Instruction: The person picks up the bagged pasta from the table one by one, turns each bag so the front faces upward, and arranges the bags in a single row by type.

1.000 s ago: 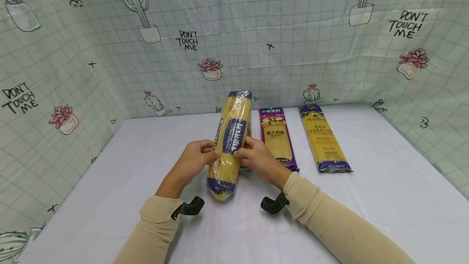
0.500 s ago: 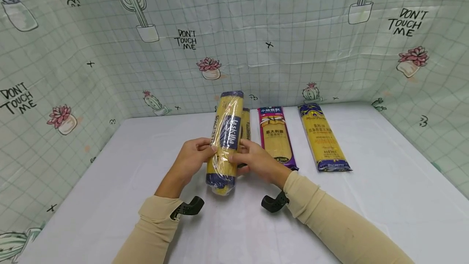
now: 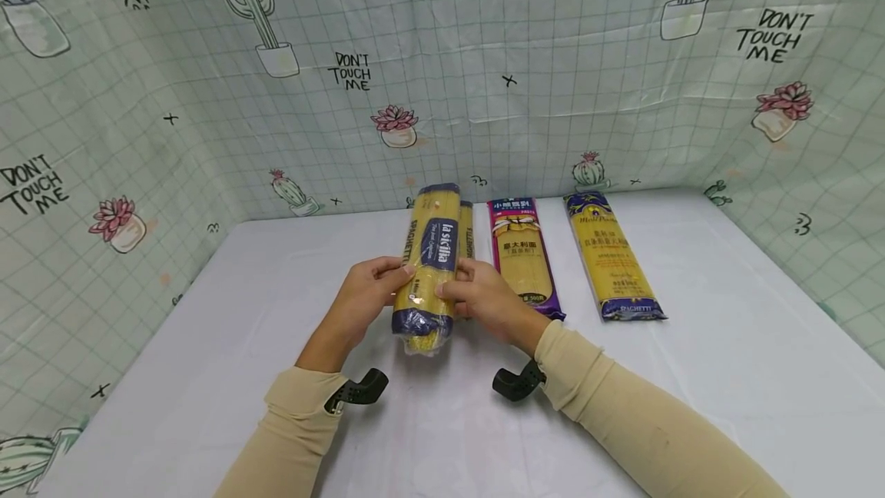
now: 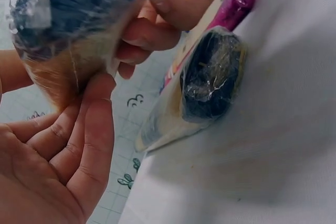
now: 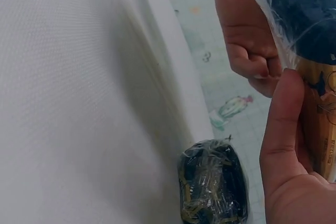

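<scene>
A long pack of spaghetti [image 3: 418,240], clear film with navy bands and a navy label, is held off the table, upper end tilted away. My left hand [image 3: 362,298] grips its left side, thumb on the front. From the right, my right hand [image 3: 487,302] holds it, thumb on the lower front. Its crinkled lower end [image 4: 79,14] fills the top of the left wrist view. Behind it lies a second spaghetti pack [image 3: 466,233], mostly hidden; its film-wrapped end [image 5: 212,182] shows in the right wrist view.
Right of the hands lie a purple-edged pasta pack [image 3: 523,256] and a yellow-and-blue spaghetti pack [image 3: 611,260], on the white-covered table [image 3: 207,375]. A cactus-print curtain [image 3: 456,83] stands behind the table and at both sides.
The held spaghetti pack has tipped: its upper end is lower and its bottom end higher in view. It first shifted left, uncovering more of the pack behind. Both hands keep hold.
</scene>
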A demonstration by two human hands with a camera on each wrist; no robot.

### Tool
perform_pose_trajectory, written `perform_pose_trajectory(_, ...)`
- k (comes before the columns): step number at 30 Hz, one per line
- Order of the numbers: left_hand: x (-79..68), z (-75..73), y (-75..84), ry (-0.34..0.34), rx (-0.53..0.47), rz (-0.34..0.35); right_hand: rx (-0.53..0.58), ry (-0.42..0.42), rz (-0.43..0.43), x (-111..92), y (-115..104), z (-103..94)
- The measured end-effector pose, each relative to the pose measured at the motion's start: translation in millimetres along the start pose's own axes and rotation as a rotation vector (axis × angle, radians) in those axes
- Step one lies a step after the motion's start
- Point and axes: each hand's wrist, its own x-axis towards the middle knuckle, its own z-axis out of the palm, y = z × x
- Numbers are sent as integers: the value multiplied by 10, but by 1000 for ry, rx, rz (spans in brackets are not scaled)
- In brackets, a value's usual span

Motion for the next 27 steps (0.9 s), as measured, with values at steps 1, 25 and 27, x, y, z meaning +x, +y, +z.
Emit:
perform_pose_trajectory(1, -3, 4, 4, 0, 1, -1, 8, 7, -8, 1, 1, -1)
perform_pose_trajectory(25, -91, -28, 101, -492, -157, -10, 145, 62, -3, -13, -81, -48)
perform_pose_trajectory(27, -86, -15, 97, -465, -159, -2, 140, 58, -2, -9, -79, -54)
